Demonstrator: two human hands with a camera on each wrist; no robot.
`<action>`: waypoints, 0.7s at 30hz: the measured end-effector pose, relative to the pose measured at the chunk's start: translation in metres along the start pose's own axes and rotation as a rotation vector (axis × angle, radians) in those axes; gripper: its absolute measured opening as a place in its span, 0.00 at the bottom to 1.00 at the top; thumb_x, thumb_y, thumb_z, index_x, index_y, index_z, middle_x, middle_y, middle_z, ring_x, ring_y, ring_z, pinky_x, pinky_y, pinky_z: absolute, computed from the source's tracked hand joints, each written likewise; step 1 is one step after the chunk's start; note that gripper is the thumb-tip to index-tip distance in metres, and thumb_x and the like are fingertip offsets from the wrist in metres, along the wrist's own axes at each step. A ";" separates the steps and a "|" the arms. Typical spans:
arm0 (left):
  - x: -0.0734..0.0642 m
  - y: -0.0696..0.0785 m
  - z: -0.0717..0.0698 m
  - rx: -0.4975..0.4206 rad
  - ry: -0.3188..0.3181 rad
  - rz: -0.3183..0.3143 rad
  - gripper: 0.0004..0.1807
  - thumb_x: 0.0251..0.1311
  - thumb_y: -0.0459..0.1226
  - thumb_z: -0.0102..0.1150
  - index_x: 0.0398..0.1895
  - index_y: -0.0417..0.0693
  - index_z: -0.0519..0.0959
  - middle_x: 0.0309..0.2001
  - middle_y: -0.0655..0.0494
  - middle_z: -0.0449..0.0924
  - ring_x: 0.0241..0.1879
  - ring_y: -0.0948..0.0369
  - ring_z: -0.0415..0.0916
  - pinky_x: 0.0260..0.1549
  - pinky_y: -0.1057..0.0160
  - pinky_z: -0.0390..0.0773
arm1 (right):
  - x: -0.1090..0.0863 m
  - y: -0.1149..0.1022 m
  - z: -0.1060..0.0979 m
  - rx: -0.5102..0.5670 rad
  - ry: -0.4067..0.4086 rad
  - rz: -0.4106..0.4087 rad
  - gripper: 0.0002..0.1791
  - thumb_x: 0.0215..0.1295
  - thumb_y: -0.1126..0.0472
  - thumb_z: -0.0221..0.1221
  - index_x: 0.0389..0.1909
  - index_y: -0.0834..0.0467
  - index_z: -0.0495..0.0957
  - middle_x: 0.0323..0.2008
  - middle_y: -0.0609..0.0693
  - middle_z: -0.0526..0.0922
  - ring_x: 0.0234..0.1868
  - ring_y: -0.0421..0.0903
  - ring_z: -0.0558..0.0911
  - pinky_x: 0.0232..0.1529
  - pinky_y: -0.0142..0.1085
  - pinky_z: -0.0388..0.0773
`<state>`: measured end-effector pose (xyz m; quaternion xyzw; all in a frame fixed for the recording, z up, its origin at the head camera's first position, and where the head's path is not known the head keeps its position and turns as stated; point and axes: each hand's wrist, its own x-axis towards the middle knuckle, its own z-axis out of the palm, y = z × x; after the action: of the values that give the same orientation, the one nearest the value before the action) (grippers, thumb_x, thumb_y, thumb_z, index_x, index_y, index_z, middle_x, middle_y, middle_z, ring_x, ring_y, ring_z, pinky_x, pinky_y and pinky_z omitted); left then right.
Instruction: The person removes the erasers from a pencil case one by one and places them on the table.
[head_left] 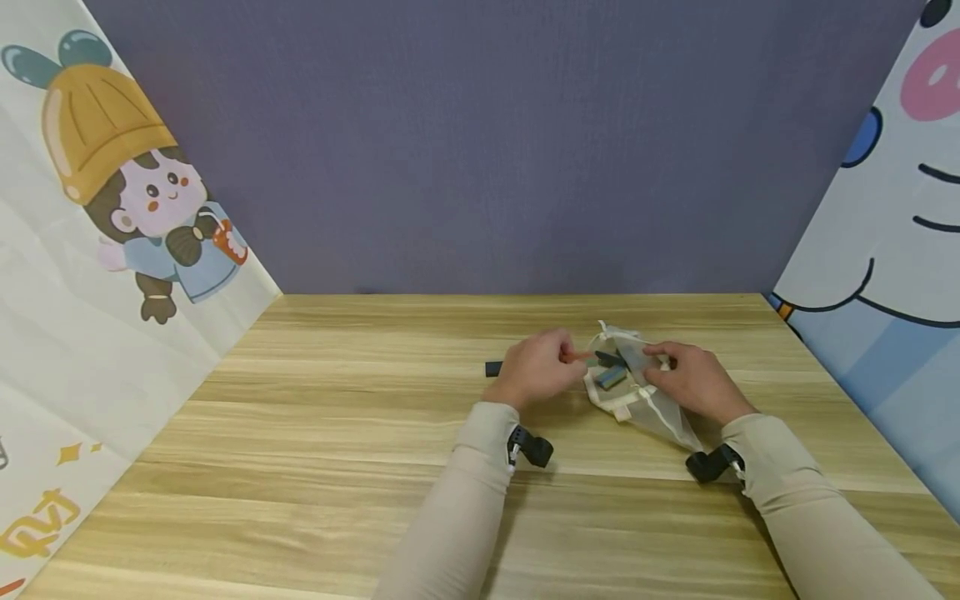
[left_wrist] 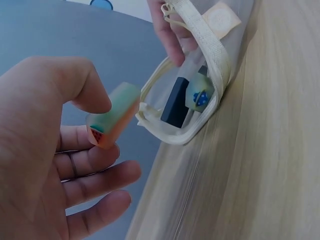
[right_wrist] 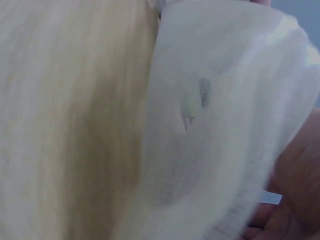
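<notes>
As I watch from far away, my left hand (head_left: 538,367) pinches a green-orange block (left_wrist: 115,114); my right hand (head_left: 696,382) pinches the bag (left_wrist: 214,52).

One mesh bag (left_wrist: 209,40), at least two blocks (left_wrist: 175,102) inside, one pastel block (left_wrist: 116,111) in my left fingers (left_wrist: 92,162), one dark block (head_left: 492,368) on surface (head_left: 300,433), two wrist cameras (head_left: 536,451).

Wood-grain tabletop (head_left: 300,467), directly on it a pale mesh bag (head_left: 648,412) and a small black block (head_left: 492,368).

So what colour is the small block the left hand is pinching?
The small block is pale green and orange, best seen in the left wrist view.
</notes>
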<state>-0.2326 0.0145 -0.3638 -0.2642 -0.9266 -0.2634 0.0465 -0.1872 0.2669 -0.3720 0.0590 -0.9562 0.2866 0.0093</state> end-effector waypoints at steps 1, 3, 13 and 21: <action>0.000 -0.001 0.000 0.001 0.002 -0.002 0.07 0.52 0.51 0.53 0.27 0.63 0.70 0.24 0.67 0.72 0.20 0.65 0.67 0.20 0.64 0.66 | 0.000 0.000 0.000 -0.001 0.000 0.002 0.25 0.66 0.51 0.52 0.60 0.59 0.70 0.39 0.57 0.77 0.21 0.46 0.69 0.23 0.38 0.64; 0.000 -0.003 -0.001 0.000 0.001 -0.010 0.07 0.53 0.51 0.53 0.28 0.63 0.70 0.25 0.67 0.73 0.21 0.65 0.68 0.21 0.64 0.67 | 0.000 0.000 0.000 0.002 -0.003 0.003 0.25 0.66 0.51 0.52 0.60 0.59 0.70 0.39 0.57 0.77 0.21 0.46 0.68 0.23 0.38 0.64; 0.002 -0.019 -0.013 -0.009 0.014 -0.067 0.08 0.54 0.52 0.52 0.31 0.62 0.72 0.28 0.69 0.74 0.25 0.66 0.71 0.25 0.62 0.69 | 0.000 0.000 -0.001 -0.010 0.004 -0.004 0.25 0.66 0.51 0.52 0.60 0.59 0.70 0.40 0.58 0.78 0.22 0.46 0.69 0.23 0.38 0.65; 0.000 -0.030 -0.020 -0.033 0.031 -0.086 0.07 0.53 0.51 0.53 0.31 0.62 0.73 0.29 0.69 0.74 0.27 0.66 0.72 0.26 0.63 0.71 | 0.000 0.000 -0.001 0.000 -0.007 0.001 0.25 0.65 0.52 0.52 0.60 0.59 0.69 0.38 0.57 0.77 0.21 0.46 0.68 0.23 0.38 0.64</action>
<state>-0.2495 -0.0178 -0.3606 -0.2207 -0.9318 -0.2845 0.0449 -0.1876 0.2676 -0.3714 0.0597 -0.9563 0.2863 0.0056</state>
